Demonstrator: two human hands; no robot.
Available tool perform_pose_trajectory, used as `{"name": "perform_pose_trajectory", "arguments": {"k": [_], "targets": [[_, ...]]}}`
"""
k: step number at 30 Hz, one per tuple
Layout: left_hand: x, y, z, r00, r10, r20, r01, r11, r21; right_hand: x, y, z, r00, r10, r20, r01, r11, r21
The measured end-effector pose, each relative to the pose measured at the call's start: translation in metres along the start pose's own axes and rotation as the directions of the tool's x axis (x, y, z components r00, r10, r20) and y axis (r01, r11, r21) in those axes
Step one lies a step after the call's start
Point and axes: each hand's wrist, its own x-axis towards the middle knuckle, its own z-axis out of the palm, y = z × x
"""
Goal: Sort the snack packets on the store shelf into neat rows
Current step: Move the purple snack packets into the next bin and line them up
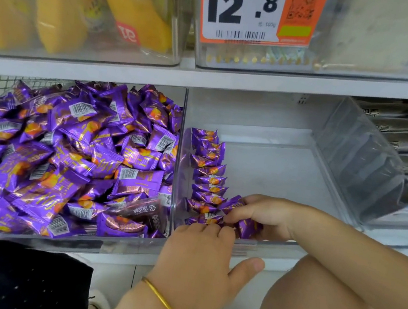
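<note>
R grip (265,214) curled round a purple packet (233,204), w/ a 2nd packet (249,229) under its palm. L grip (199,257) just beside it, fingers hooked over front wall of clear bin (286,170), thumb out; can't tell if it holds anything. Row of packets (207,178) runs away from both grips along the bin's side wall. Loose pile (67,157) fills next bin, on L grip's far side.

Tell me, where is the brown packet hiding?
In the head view, the brown packet lies on the heap of purple packets in the left clear bin, near its front right corner, just left of the person's left hand.
</note>
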Motion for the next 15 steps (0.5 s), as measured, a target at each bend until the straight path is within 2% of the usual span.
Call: {"name": "perform_pose_trajectory", "arguments": {"k": [6, 10, 15], "targets": [[0.001, 0.002, -0.002, 0.999, -0.022, -0.025, 0.022, 1.0, -0.007, -0.003, -0.002, 0.002, 1.0, -0.01, -0.001, 0.01, 0.998, 0.055], [-0.002, 0.008, 0.002, 0.996, -0.08, -0.043, 0.077, 0.996, -0.054, -0.006, -0.003, 0.002, 0.997, 0.012, 0.07, -0.017, 0.997, 0.078], [-0.002, 0.014, 0.005, 0.988, -0.15, 0.021, 0.151, 0.986, -0.07, -0.004, -0.008, -0.002, 0.992, 0.046, 0.117, -0.048, 0.999, 0.019]]}}
